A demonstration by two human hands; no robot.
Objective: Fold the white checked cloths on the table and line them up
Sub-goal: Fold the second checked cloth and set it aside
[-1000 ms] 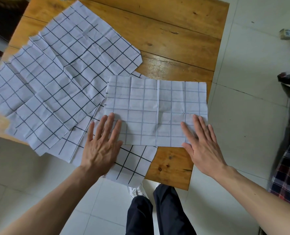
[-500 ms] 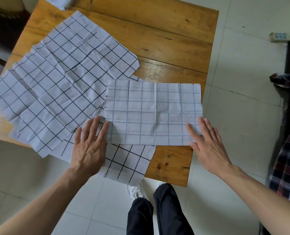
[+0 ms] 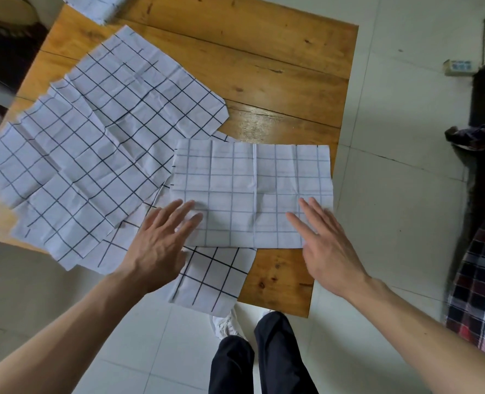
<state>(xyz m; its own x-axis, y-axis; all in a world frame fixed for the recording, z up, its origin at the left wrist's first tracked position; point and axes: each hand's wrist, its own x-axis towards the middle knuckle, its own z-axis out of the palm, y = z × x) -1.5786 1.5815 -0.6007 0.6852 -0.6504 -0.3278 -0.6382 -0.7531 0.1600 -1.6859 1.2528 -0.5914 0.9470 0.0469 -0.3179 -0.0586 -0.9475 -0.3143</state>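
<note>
Pale tiled floor surrounds an orange-brown wooden plank table, seen from above. Dark trousers and a white shoe show below its near edge.

Task cloth: a white rectangle of cloth with faint grey check lines, face-down or doubled, lying square to the table's near right corner. A vertical crease runs down its middle. Its right edge sits at or just over the table's right edge.

Left hand: fingers straight and spread a little, flat on the cloth's lower left corner. Right hand: fingers straight, close together, flat on the lower right part. Neither grips anything. Judgement: both palms are pressing and smoothing the layer so the fold lies flat before the next fold across that centre crease.

Left of it, several unfolded white cloths with bold black checks overlap in a loose fan, creased, some corners hanging past the table's left and near edges. One more lies under the pressed cloth and droops off the near edge. A small folded bundle sits at the far left corner, cut by the frame, likely finished.

Open room: bare wood at the far right half of the table, good for lining up. Little margin on the right edge; a sideways push could slide the cloth off.
</note>
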